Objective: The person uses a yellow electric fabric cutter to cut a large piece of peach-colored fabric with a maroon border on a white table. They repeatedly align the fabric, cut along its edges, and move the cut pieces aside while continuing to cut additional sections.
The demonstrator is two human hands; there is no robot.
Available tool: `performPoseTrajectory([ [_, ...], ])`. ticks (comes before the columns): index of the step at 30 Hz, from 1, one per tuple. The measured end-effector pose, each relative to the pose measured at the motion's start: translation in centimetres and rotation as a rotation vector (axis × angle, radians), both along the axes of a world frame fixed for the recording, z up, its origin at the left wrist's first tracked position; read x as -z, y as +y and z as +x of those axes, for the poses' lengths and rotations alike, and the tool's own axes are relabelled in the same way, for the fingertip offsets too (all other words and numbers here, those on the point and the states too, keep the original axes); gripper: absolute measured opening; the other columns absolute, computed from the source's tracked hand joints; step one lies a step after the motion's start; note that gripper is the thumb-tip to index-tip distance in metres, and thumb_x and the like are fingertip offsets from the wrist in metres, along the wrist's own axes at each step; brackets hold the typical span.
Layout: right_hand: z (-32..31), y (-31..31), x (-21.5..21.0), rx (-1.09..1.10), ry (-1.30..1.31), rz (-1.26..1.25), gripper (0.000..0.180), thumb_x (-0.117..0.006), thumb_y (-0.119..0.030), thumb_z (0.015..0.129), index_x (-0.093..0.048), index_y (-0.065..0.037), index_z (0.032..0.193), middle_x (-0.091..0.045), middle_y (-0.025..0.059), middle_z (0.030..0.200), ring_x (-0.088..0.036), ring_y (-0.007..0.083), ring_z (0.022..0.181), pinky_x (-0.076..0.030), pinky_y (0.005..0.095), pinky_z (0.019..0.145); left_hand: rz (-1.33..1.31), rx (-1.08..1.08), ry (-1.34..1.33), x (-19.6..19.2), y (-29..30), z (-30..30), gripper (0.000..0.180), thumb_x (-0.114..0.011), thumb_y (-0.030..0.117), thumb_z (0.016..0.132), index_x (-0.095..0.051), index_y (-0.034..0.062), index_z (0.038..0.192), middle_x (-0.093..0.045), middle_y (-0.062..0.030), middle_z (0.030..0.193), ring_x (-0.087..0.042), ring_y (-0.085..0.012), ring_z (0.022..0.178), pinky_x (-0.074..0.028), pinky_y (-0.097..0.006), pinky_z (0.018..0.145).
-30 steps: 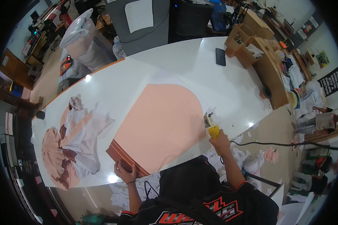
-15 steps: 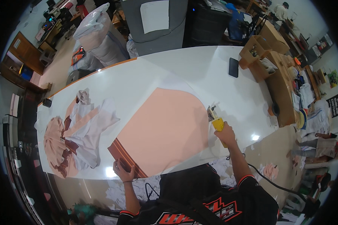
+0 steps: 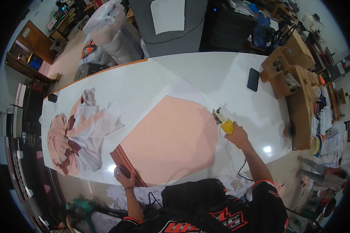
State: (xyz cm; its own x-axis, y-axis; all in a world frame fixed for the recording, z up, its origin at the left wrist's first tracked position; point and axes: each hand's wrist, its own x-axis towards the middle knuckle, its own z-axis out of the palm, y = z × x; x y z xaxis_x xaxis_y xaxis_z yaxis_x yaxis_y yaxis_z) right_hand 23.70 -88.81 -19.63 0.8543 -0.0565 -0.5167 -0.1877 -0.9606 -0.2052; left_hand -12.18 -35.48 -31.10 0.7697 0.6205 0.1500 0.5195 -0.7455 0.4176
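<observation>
A large peach fabric panel [image 3: 175,139] lies flat on the white table, with a brown striped band [image 3: 122,157] along its lower left edge. My left hand [image 3: 124,178] presses on this band, fingers apart around a dark shadowed patch. In my right hand [image 3: 238,136] is the yellow body of an electric fabric cutter [image 3: 226,126], gripped from behind. The cutter's metal head sits at the panel's curved right edge. Pale material shows outside that edge, at the top and right. A cord hangs below my right forearm.
Crumpled peach, white and brown fabric [image 3: 83,136] lies at the table's left. A phone [image 3: 253,79] and cardboard boxes [image 3: 295,83] are at the right. A small black cup-like object [image 3: 52,98] stands at the far left edge. Stuffed sacks [image 3: 116,37] stand behind the table.
The view has shifted somewhat. The cutter in my right hand has moved slightly up along the panel's curved edge. My left hand stays on the striped band.
</observation>
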Motion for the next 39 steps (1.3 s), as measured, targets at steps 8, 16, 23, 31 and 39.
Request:
performPoseTrajectory([
  [8,5.9,1.2,0.4,-0.183,0.003,-0.044,0.066,-0.080,-0.035,0.072,-0.054,-0.007,0.126,-0.072,0.0225,0.106,-0.074,0.0424,0.100,-0.061,0.0513,0.087,-0.044,-0.030,-0.023,0.0,0.2,0.0,0.088,-0.084,0.034,0.083,-0.043,0.0032,0.154,-0.037,-0.0277,0.151,-0.037,-0.0470,0.142,-0.032,-0.059,0.119],
  [16,11.6,3.9,1.2,-0.364,0.004,-0.074,0.074,-0.079,-0.034,0.073,-0.052,-0.007,0.136,-0.072,0.0222,0.106,-0.074,0.0415,0.099,-0.061,0.0508,0.086,-0.067,-0.109,0.000,-1.0,-0.3,-1.0,0.079,-0.082,0.028,0.086,-0.045,-0.0034,0.149,-0.038,-0.0276,0.150,-0.039,-0.0465,0.141,-0.033,-0.056,0.119],
  [23,15.3,7.7,1.1,-0.495,0.025,-0.067,0.078,-0.078,-0.036,0.074,-0.050,-0.009,0.142,-0.070,0.0215,0.108,-0.072,0.0401,0.100,-0.060,0.0495,0.086,-0.053,-0.198,0.027,-1.2,0.4,-2.2,0.076,-0.080,0.030,0.088,-0.047,-0.0038,0.147,-0.041,-0.0261,0.149,-0.041,-0.0451,0.140,-0.034,-0.055,0.118],
  [31,17.6,13.2,0.9,-0.563,0.069,-0.053,0.082,-0.077,-0.039,0.074,-0.047,-0.012,0.146,-0.067,0.0209,0.119,-0.068,0.0393,0.111,-0.056,0.0497,0.094,-0.025,-0.234,0.036,-0.6,0.9,-2.7,0.075,-0.080,0.029,0.087,-0.048,-0.0036,0.146,-0.043,-0.0261,0.147,-0.042,-0.0450,0.139,-0.035,-0.055,0.117],
  [39,19.0,19.5,1.9,-0.634,-0.010,0.016,0.088,-0.078,-0.041,0.072,-0.049,-0.012,0.149,-0.068,0.0226,0.120,-0.069,0.0396,0.110,-0.057,0.0490,0.093,-0.027,-0.246,0.006,0.0,1.0,-2.7,0.075,-0.082,0.027,0.085,-0.049,-0.0025,0.145,-0.043,-0.0261,0.147,-0.042,-0.0455,0.138,-0.036,-0.056,0.116],
])
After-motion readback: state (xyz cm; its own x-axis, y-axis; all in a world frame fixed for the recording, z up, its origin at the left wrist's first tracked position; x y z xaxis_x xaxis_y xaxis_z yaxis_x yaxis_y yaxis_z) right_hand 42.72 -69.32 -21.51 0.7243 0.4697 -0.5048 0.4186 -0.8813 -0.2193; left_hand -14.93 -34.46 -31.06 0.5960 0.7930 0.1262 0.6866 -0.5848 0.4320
